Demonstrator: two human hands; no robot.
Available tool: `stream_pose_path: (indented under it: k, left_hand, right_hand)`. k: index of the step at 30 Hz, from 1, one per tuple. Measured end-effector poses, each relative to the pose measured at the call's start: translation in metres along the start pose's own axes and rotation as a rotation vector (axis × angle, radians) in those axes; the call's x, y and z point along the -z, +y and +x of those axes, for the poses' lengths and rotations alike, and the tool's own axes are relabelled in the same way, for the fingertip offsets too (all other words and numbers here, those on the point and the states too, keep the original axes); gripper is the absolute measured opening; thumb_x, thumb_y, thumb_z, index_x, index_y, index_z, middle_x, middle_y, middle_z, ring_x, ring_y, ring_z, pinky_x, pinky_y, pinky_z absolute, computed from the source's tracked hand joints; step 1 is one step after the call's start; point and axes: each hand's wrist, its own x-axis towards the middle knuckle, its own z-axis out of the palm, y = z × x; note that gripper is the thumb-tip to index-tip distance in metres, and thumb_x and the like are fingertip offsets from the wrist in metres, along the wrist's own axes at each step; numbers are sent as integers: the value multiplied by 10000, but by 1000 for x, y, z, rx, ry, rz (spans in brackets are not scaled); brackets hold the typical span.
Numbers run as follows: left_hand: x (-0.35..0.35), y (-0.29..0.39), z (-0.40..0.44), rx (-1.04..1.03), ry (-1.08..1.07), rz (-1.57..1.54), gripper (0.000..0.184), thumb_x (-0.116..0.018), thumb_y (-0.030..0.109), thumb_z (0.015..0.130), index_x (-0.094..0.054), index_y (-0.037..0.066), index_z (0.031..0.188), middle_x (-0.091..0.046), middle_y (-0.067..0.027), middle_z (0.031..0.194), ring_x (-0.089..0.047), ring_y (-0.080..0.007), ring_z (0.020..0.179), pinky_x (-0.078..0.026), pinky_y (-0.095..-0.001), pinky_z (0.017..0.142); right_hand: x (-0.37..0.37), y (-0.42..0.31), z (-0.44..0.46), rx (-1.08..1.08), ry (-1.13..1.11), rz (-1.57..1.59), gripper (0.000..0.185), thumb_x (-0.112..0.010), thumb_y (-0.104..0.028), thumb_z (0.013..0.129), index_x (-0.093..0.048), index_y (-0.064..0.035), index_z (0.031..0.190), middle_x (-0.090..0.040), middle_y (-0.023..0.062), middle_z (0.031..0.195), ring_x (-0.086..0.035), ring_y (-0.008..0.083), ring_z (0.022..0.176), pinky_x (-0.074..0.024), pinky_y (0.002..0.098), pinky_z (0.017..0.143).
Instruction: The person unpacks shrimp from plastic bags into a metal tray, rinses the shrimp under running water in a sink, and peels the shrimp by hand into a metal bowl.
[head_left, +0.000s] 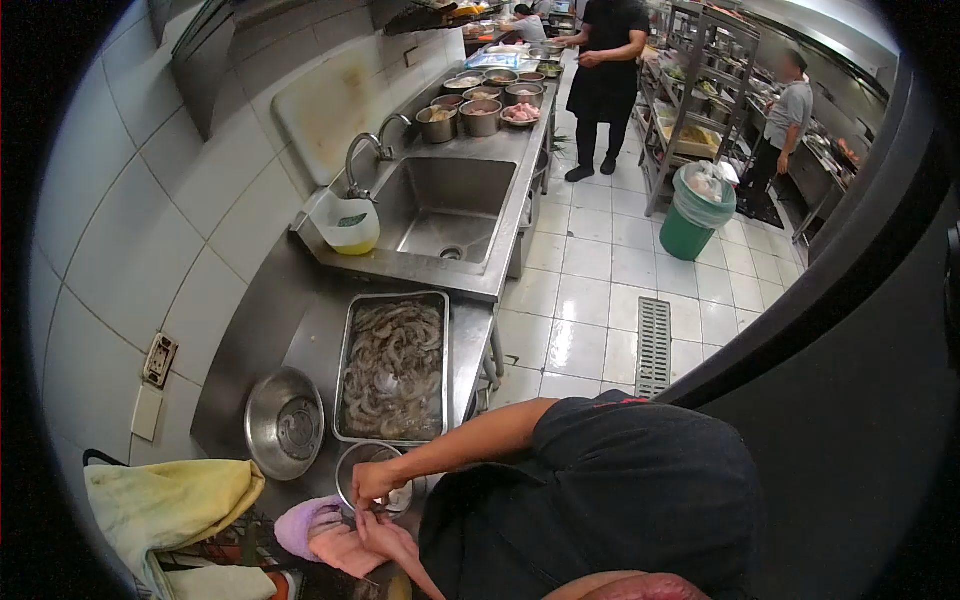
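My right hand [376, 482] is closed over a round metal bowl [345, 470] with pale pieces inside. Just below it, my left hand [388, 540] meets its fingertips, fingers pressed together. Whatever lies between the fingers is too small to make out. A pink and purple cloth [340, 548] lies beside my left hand. Above the bowl, a rectangular metal tray [347, 370] is full of raw grey shrimp [395, 360]. To the left stands a wide steel bowl [262, 425] with a little liquid in its bottom.
A sink [450, 200] with a faucet [362, 150] and white plastic container [345, 222] lies beyond the tray. Yellow cloths [170, 505] hang at lower left. Metal food pots [481, 120] stand farther back. Several people, a green bin [686, 232] and shelving are across the floor.
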Motion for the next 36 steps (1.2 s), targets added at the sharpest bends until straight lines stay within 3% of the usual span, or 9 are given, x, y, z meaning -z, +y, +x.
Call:
stream_pose_path:
  k: [3, 7, 10, 16, 19, 22, 25, 28, 36]
  left_hand:
    - [17, -46, 40, -50, -88, -174, 321, -496, 101, 939, -494, -60, 1217, -551, -145, 1158, -552, -207, 990, -462, -307, 839]
    - [-7, -17, 17, 62, -107, -286, 304, -489, 126, 952, -494, -51, 1200, -559, -141, 1127, -555, -214, 1007, -456, -306, 851]
    - [-9, -16, 17, 128, -140, -322, 299, -497, 173, 963, -506, -40, 1173, -571, -131, 1097, -562, -213, 1005, -457, -309, 854]
    - [-18, 0, 10, 219, -114, -305, 331, -513, 262, 961, -554, -18, 1133, -600, -105, 1029, -597, -184, 909, -486, -292, 768]
    - [-9, -7, 15, 197, -102, -267, 330, -516, 241, 951, -547, -20, 1150, -598, -103, 1033, -595, -184, 909, -484, -290, 767]
    - [-10, 5, 6, 138, -114, -190, 333, -519, 220, 941, -540, -23, 1167, -597, -102, 1037, -593, -183, 910, -482, -288, 766]
    - [-9, 10, 1, 72, -126, -122, 339, -522, 199, 931, -533, -25, 1184, -596, -101, 1042, -592, -182, 910, -480, -286, 765]
    - [-11, 13, -4, 30, -130, -70, 348, -524, 178, 920, -526, -28, 1201, -595, -99, 1046, -590, -182, 911, -478, -283, 764]
    - [-1, 16, -5, -94, -166, 3, 387, -532, 123, 893, -508, -35, 1246, -592, -96, 1057, -586, -180, 912, -474, -278, 761]
  right_hand:
    - [-3, 30, 15, 180, 139, -58, 209, -645, -24, 614, -706, 29, 806, -641, 74, 638, -580, 152, 585, -486, 329, 524]
    - [-13, 54, 25, 36, 329, 154, 256, -667, -14, 592, -710, 23, 841, -674, 120, 673, -633, 194, 611, -506, 345, 566]
    - [-15, 54, 18, 119, 432, -90, 229, -655, -19, 595, -707, 14, 816, -674, 186, 725, -669, 274, 660, -517, 383, 596]
    - [-22, 22, -5, 234, 391, -570, 142, -651, -79, 604, -671, 14, 709, -639, 223, 717, -630, 406, 735, -510, 447, 643]
    - [-27, 22, -3, 231, 392, -587, 156, -660, -92, 578, -665, 20, 687, -629, 224, 710, -625, 412, 736, -503, 458, 658]
    - [-30, 33, 9, 430, 374, -757, 166, -665, -106, 559, -650, 30, 654, -622, 231, 715, -616, 411, 699, -490, 470, 633]
    - [-37, 29, 12, 443, 387, -820, 162, -658, -121, 572, -639, 28, 635, -617, 225, 712, -605, 400, 690, -475, 471, 641]
    - [-41, 33, 19, 595, 503, -779, 150, -641, -122, 599, -628, 24, 626, -614, 218, 705, -596, 394, 708, -461, 465, 660]
    - [-40, 28, 21, 572, 490, -758, 159, -645, -137, 621, -623, 15, 663, -611, 203, 734, -586, 369, 767, -444, 441, 719]
